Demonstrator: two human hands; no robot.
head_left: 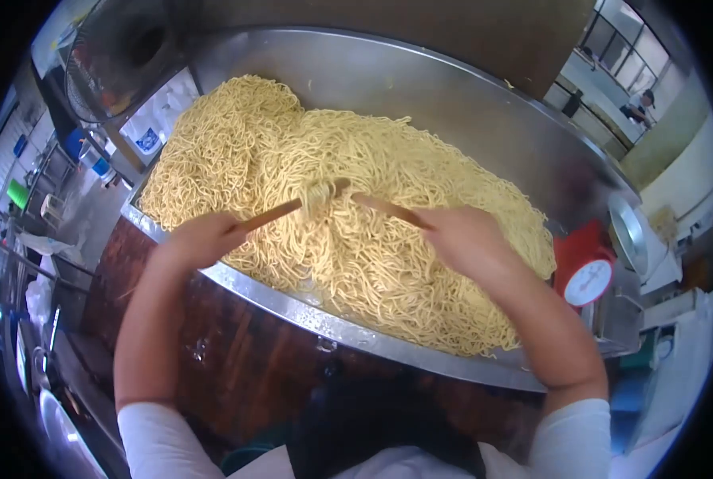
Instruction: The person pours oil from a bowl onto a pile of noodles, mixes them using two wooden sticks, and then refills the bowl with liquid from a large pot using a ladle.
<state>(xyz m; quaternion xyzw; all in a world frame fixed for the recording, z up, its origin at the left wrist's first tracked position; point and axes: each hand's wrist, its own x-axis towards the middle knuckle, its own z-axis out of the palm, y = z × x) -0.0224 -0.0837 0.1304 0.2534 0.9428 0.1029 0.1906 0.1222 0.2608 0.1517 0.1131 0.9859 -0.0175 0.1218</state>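
Note:
A large heap of yellow noodles (388,255) fills a wide metal tray (248,289) in front of me. My left hand (203,239) is closed round a wooden stick (275,214) that slants up to the right, with a clump of noodles draped over its far end. From the other side, my right hand (462,236) grips a second wooden stick (388,209), its tip pointing left into the heap. The two tips come close together near the middle of the noodles.
A red scale (584,267) with a round white dial stands at the tray's right end, beside a metal pan (628,231). A fan (101,80) is at the upper left. Another person (638,106) is far off at the upper right.

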